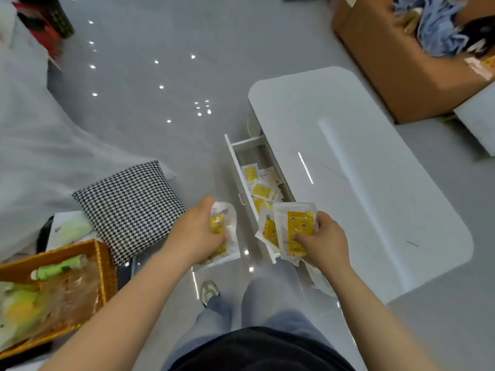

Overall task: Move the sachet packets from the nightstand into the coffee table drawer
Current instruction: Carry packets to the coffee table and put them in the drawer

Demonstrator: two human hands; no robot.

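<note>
Sachet packets (258, 188), yellow and white, lie in a loose overlapping row inside the open drawer (235, 159) of the white coffee table (361, 170), which is pulled out toward the grey glossy floor (160, 116). More of the packets are in the person's hands, both held over and beside the near end of the drawer. The right hand (322, 241) pinches a small fan of packets (297, 227), thumb on the yellow face of the front one, fingers curled behind; this bunch hangs directly above the near end of the drawer and hides it. The left hand (199, 231) grips another bunch of packets (223, 228), fingers wrapped round their middle, held just left of the drawer front over the floor. A small metal handle (243, 198) shows on the drawer front between the two hands. Left of the hands, a black-and-white houndstooth cushion (131, 207) leans against white bedding (40, 143), and a wicker basket (101, 263) holding green and yellow items sits at the lower left. A cardboard box (396, 68) with blue cloth in it stands beyond the far end of the table. Below, the person's jeans and one shoe (209, 290) are visible.
</note>
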